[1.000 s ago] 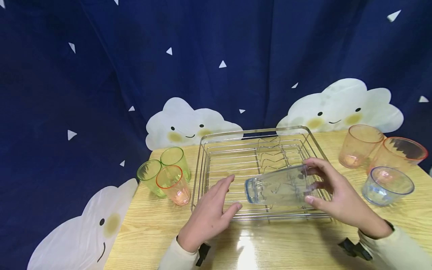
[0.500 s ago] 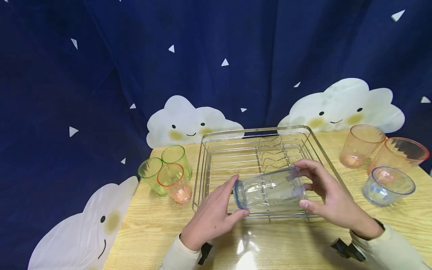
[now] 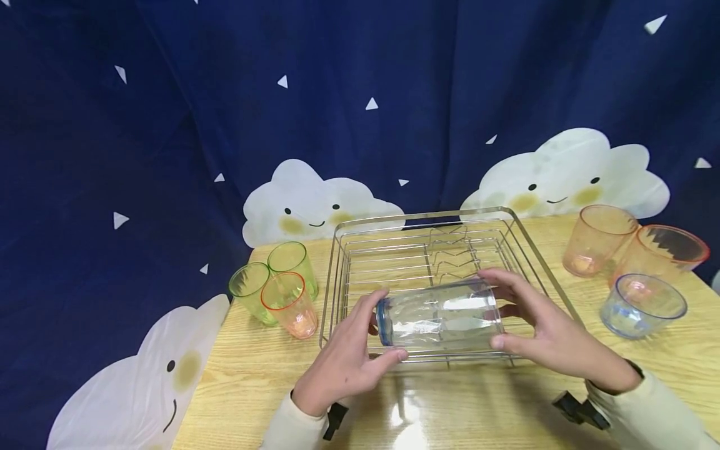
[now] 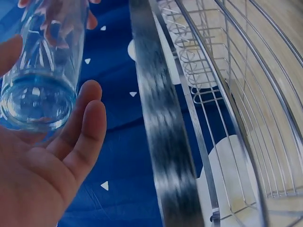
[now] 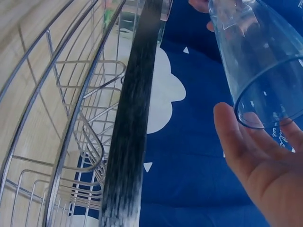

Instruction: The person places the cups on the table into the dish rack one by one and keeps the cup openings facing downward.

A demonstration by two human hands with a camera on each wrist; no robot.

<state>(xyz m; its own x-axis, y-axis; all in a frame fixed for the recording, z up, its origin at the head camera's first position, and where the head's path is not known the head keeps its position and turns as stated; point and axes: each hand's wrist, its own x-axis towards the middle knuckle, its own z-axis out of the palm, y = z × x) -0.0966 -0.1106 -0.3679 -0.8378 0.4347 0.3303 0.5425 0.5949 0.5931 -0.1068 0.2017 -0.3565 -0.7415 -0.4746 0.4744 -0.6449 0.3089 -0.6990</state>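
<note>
A tall, clear blue-tinted drinking glass (image 3: 439, 315) lies on its side in the air, overlapping the front of the wire dish rack (image 3: 433, 215) in the head view. My left hand (image 3: 345, 359) grips its thick base, thumb on the near side and fingers behind. At the mouth end, my right hand (image 3: 548, 331) holds the rim between thumb and fingers. The left wrist view shows the base of the glass (image 4: 40, 101) against the left palm and curled fingers (image 4: 92, 120). In the right wrist view, fingertips sit right at the rim of the glass (image 5: 255, 52).
On the left of the table (image 3: 236, 400) stand two green glasses (image 3: 242, 290) and an orange glass (image 3: 289, 306). Two orange cups (image 3: 596, 244) and a short blue-rimmed cup (image 3: 644, 306) are grouped at right. A dark blue curtain (image 3: 337, 75) hangs behind the rack.
The glass has moved left with my right hand, which was holding its rim throughout. My left hand was apart from it at first and now has its base in its grip.
</note>
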